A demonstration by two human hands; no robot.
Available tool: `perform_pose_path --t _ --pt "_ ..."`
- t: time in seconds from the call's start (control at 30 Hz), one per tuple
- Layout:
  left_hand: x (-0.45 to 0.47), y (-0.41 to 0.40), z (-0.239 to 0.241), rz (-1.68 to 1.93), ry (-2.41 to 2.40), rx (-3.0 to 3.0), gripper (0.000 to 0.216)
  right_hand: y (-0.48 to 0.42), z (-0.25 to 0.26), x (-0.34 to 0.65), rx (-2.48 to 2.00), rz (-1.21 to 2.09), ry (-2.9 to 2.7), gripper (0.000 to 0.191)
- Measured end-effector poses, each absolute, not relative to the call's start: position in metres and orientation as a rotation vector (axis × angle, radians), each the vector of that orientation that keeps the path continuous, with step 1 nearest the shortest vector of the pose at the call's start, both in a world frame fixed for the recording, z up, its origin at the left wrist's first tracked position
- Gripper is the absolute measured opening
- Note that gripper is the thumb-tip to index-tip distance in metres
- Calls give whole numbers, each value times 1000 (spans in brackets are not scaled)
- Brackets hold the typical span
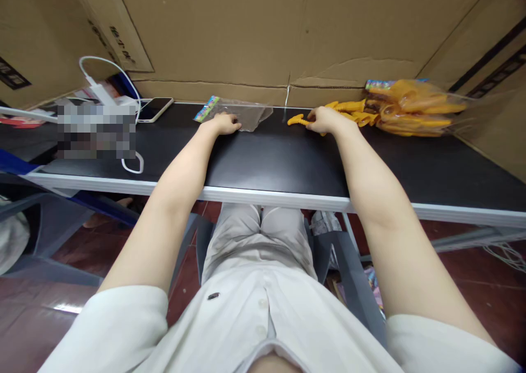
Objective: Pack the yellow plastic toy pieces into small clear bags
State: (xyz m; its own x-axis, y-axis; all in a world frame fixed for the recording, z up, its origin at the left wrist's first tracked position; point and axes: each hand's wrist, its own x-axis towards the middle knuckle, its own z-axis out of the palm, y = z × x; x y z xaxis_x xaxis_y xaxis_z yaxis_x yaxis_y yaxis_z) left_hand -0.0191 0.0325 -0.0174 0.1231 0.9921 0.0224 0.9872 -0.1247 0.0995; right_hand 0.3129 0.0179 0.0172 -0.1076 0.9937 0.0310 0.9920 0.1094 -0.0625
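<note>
My right hand [324, 120] pinched a yellow toy piece [296, 121] on the black surface [271, 159], its tip poking out leftward. My left hand [225, 124] pressed flat on a clear bag [250, 114].

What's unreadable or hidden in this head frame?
- Head view: pixelated patch on the table's left blurs whatever lies there.
- Right hand covers part of the yellow toy piece, so its grip is unclear.
- Bagged yellow toys: count and shape blurred by glossy plastic.
- Print on the clear bag header under the left hand is too small.
</note>
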Motion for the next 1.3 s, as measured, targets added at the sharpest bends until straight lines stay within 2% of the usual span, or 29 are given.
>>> perform_pose_path --t 0.13,0.23,0.4,0.63,0.77,0.97,1.13,1.3 --pt "-18 23 -12 9 2122 2237 70 26 24 325 -2286 -15 -2261 50" --pt "-22 25 -14 42 2114 2203 75 22 32 327 -2234 43 -2287 54" --pt "-21 23 -11 13 2147 2170 81 1 44 316 -2190 177 -2255 28" --pt "-18 17 -4 -24 2125 2145 81 21 26 306 -1671 124 -1997 52" --pt "-18 19 -7 -16 2123 2124 83 26 11 282 -1511 210 -1973 60" --pt "-26 24 -12 41 2134 2091 88 21 7 273 -1500 283 -2156 45" --pt "-31 26 -12 96 2115 2091 90 15 15 290 -1607 410 -2131 51" --pt "-31 27 -17 178 2104 2118 83 4 23 297 -1718 524 -2109 44"
